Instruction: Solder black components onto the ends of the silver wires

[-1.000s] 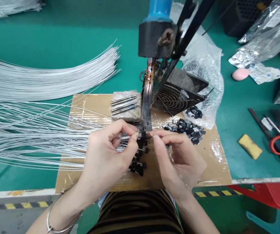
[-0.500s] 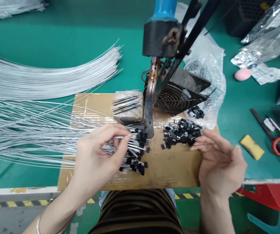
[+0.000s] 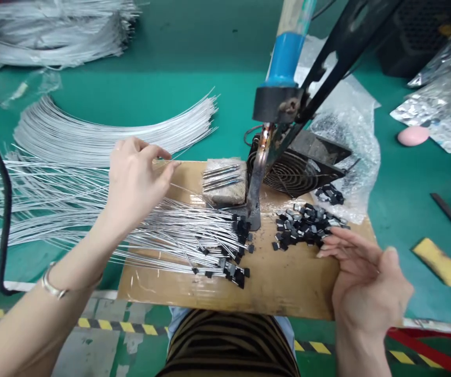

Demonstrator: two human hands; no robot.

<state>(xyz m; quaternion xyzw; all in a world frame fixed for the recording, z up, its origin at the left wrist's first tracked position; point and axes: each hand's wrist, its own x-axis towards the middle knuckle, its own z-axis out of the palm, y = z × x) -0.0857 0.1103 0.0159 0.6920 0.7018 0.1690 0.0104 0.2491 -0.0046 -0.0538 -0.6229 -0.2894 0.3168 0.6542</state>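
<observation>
My left hand (image 3: 137, 180) is raised over the white wires, with thumb and index finger nearly together in a pinch at a thin white wire (image 3: 194, 145). Below it, a spread of white wires (image 3: 186, 222) ends in small black connectors (image 3: 233, 269) on the cardboard (image 3: 288, 283). My right hand (image 3: 367, 277) is half curled, thumb apart from the fingers. Its fingertips are at the near right edge of a pile of small black pieces (image 3: 304, 225); no piece is plainly seen in its grip.
A soldering iron (image 3: 262, 157) on a black stand points down between wires and pile. Behind are a block with metal tips (image 3: 225, 196), a fan (image 3: 294, 170) and bubble wrap (image 3: 347, 136). A curved wire bundle (image 3: 103, 136) lies left; a yellow sponge (image 3: 439, 262) lies right.
My left hand has left the connector ends and moved up and left to the curved bundle's end. My right hand stays by the black pile. The camera view has shifted.
</observation>
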